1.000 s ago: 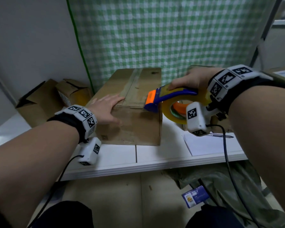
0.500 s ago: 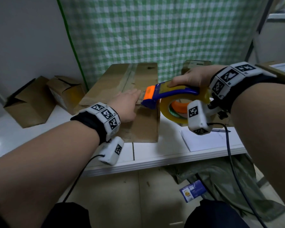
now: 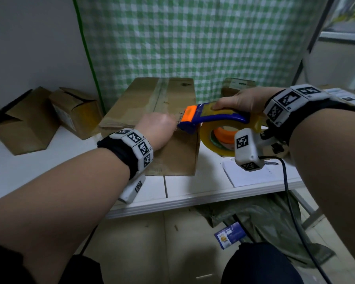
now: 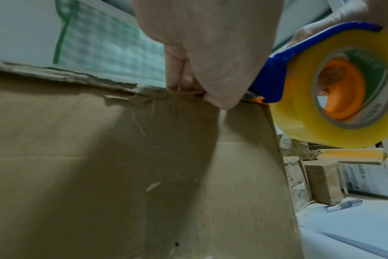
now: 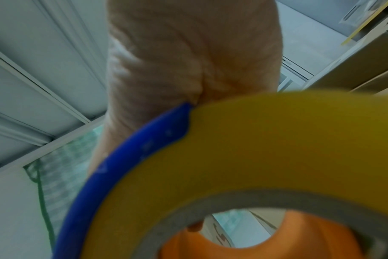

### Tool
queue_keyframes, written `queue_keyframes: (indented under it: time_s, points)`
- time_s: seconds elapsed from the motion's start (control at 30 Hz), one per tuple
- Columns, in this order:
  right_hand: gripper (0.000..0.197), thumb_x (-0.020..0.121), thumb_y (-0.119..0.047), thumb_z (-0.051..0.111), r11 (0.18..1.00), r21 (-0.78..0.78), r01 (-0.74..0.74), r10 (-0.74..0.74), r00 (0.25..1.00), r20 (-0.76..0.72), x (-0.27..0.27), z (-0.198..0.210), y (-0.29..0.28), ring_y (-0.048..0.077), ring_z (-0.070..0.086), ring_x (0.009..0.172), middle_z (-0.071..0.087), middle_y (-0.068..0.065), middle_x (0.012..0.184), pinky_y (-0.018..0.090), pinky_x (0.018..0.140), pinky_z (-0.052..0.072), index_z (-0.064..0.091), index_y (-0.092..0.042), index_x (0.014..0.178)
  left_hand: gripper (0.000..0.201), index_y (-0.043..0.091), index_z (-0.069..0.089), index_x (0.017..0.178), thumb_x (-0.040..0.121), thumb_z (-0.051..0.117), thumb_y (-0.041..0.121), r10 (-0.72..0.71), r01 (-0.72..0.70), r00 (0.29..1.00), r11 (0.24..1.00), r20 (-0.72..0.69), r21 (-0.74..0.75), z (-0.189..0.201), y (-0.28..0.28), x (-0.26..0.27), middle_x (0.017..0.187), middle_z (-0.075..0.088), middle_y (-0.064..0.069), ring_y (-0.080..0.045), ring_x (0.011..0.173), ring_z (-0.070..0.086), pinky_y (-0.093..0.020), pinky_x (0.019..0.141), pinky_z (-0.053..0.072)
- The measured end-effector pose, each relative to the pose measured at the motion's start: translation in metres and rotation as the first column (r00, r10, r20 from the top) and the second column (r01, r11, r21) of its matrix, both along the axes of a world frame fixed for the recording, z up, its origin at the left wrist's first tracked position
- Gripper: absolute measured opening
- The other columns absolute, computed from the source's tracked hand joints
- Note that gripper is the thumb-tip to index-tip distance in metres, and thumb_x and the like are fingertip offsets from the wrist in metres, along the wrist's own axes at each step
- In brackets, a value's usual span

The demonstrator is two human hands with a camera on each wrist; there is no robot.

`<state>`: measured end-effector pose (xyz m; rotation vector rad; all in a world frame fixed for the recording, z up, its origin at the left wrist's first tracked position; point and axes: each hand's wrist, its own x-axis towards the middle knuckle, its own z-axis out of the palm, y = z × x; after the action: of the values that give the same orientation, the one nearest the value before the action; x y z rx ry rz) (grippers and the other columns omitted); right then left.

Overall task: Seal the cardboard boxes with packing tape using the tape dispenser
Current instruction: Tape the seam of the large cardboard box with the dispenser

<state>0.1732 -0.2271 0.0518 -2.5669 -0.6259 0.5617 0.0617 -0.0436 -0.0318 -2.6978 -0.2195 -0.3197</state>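
A brown cardboard box stands on the white table, old tape running along its top seam. My right hand grips the blue and orange tape dispenser, whose orange nose sits at the box's near top edge. Its yellowish tape roll hangs beside the box's right corner. My left hand is right against the nose. In the left wrist view, the left hand's fingers curl over the box edge and its thumb pinches the tape end there. The roll fills the right wrist view.
Two open cardboard boxes lie at the left of the table. A small box stands behind my right hand. A paper sheet with a pen lies at the right. A green check curtain hangs behind. Green cloth lies on the floor.
My left hand slid right along the box's near edge, from flat on the lid to the dispenser's nose, and its fingers curled. The dispenser stays at the near edge.
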Motion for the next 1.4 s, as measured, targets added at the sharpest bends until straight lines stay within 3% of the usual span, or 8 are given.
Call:
queue_keyframes:
  time_s: [0.33,0.47,0.57,0.77,0.93,1.0,1.13,1.4]
  points:
    - [0.053,0.079,-0.068,0.056,0.993,-0.020,-0.119,0.118,0.992,-0.045,-0.054,0.001,0.029,0.031,0.064,0.095,0.069,0.012,0.098,0.041,0.098,0.047,0.064,-0.016,0.084,0.019,0.014,0.053,0.110,0.094,0.045,0.020,0.027,-0.025,0.999,0.994,0.022,-0.104,-0.003,0.047,-0.055,0.101,0.066,-0.009,-0.032,0.086,0.063,-0.034,0.060,0.043]
    - [0.052,0.077,-0.068,0.057,0.994,0.010,-0.110,0.110,0.994,-0.012,-0.062,-0.005,0.028,0.029,0.064,0.097,0.068,0.009,0.096,0.043,0.099,0.046,0.061,-0.017,0.085,0.039,0.021,0.051,0.122,0.083,0.055,0.019,0.056,-0.062,0.998,0.978,-0.038,-0.197,0.001,0.042,-0.061,0.116,0.063,-0.008,-0.030,0.099,0.061,-0.038,0.077,0.052]
    - [0.054,0.074,-0.068,0.060,0.991,0.071,-0.112,0.115,0.992,-0.043,-0.059,-0.010,0.022,0.027,0.066,0.092,0.070,0.009,0.094,0.041,0.097,0.048,0.064,-0.017,0.090,0.062,0.024,0.041,0.137,0.078,0.062,0.027,0.116,-0.135,0.980,0.985,-0.160,-0.112,0.009,0.032,-0.056,0.140,0.049,-0.009,-0.030,0.112,0.057,-0.036,0.087,0.048]
    - [0.050,0.074,-0.065,0.064,0.966,0.217,-0.141,0.165,0.982,-0.097,-0.049,-0.020,0.011,0.024,0.069,0.086,0.073,0.005,0.087,0.039,0.091,0.052,0.066,-0.018,0.090,0.067,0.012,0.037,0.141,0.081,0.063,0.029,0.225,-0.242,0.946,0.969,-0.233,-0.048,0.015,0.020,-0.053,0.134,0.050,-0.013,-0.030,0.114,0.055,-0.036,0.087,0.046]
    - [0.052,0.068,-0.065,0.068,0.972,0.208,-0.114,0.132,0.988,-0.076,-0.034,-0.024,-0.020,0.024,0.068,0.080,0.073,0.006,0.084,0.037,0.086,0.053,0.069,-0.017,0.086,0.091,0.022,0.008,0.152,0.080,0.063,0.032,0.209,-0.245,0.934,0.965,-0.291,-0.092,0.015,0.022,-0.052,0.156,0.021,-0.014,-0.027,0.133,0.040,-0.033,0.101,0.039]
    - [0.046,0.073,-0.059,0.068,0.979,0.193,-0.065,0.089,0.989,-0.118,-0.024,-0.028,-0.042,0.021,0.064,0.069,0.070,0.005,0.075,0.032,0.074,0.053,0.068,-0.015,0.084,0.092,0.023,0.005,0.152,0.081,0.063,0.033,0.212,-0.254,0.926,0.962,-0.311,-0.100,0.017,0.021,-0.051,0.156,0.019,-0.014,-0.027,0.133,0.040,-0.032,0.101,0.040]
    - [0.067,0.056,-0.066,0.073,0.989,0.140,-0.053,0.069,0.991,-0.114,-0.014,-0.040,-0.058,0.028,0.068,0.085,0.074,0.009,0.088,0.042,0.090,0.052,0.071,-0.014,0.097,0.087,0.021,0.007,0.152,0.085,0.058,0.041,0.238,-0.295,0.901,0.949,-0.363,-0.110,0.027,0.010,-0.050,0.155,0.022,-0.016,-0.029,0.129,0.044,-0.032,0.098,0.044]
    - [0.051,0.076,-0.066,0.059,0.995,0.056,-0.081,0.083,0.996,-0.035,-0.021,-0.054,-0.047,0.026,0.061,0.090,0.065,0.009,0.093,0.035,0.084,0.046,0.062,-0.017,0.088,0.059,0.013,0.048,0.136,0.094,0.039,0.054,0.229,-0.441,0.859,0.785,-0.458,-0.435,0.051,-0.015,-0.029,0.138,0.048,-0.006,-0.027,0.128,0.043,-0.031,0.103,0.031]
